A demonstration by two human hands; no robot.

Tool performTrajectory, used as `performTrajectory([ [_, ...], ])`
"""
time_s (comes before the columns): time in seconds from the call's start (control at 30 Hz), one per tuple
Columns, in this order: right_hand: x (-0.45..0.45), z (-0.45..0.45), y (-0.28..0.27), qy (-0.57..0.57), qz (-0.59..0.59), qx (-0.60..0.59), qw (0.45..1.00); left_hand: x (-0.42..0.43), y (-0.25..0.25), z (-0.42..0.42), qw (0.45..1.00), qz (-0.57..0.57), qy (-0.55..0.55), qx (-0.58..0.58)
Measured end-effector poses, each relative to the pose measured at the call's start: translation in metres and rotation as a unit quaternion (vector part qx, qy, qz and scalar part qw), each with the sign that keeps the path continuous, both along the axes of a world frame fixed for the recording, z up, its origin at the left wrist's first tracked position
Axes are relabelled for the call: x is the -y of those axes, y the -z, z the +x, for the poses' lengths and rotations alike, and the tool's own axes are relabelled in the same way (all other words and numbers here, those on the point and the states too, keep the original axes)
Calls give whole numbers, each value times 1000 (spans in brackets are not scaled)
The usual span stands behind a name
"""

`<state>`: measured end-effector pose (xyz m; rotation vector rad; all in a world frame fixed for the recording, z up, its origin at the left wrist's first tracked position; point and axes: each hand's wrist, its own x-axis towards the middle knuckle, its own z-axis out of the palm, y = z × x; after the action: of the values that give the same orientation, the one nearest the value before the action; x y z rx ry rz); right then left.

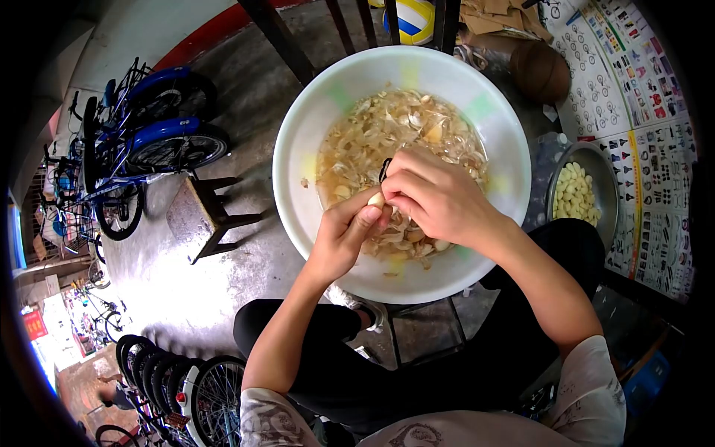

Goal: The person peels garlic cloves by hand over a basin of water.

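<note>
A pale garlic clove (377, 200) is pinched between the thumb and fingers of my left hand (348, 227), above a large white basin (298, 223). Close against it, my right hand (436, 194) is closed, its fingertips meeting at the clove. A black loop-shaped thing (384, 170) sticks out of the right hand; the rest of it is hidden by the fingers. Water with many loose garlic skins (402, 119) and some cloves fills the bottom of the basin. To the right, a metal bowl (612, 186) holds many peeled garlic cloves (573, 190).
A small wooden stool (195, 216) stands left of the basin. Bicycles with blue fenders (164, 134) and a row of tires (149, 372) line the left. Dark wooden bars (287, 45), a ball (410, 21) and a brown round container (542, 71) are behind. Printed sheets (655, 164) lie right.
</note>
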<state>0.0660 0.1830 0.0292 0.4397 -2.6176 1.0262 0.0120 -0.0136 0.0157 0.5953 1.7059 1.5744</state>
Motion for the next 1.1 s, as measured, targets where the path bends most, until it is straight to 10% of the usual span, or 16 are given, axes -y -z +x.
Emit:
performTrajectory([
  [1.1,5,0,6,7,67,-123,990,9,-8,-1,999,-30,25,20],
])
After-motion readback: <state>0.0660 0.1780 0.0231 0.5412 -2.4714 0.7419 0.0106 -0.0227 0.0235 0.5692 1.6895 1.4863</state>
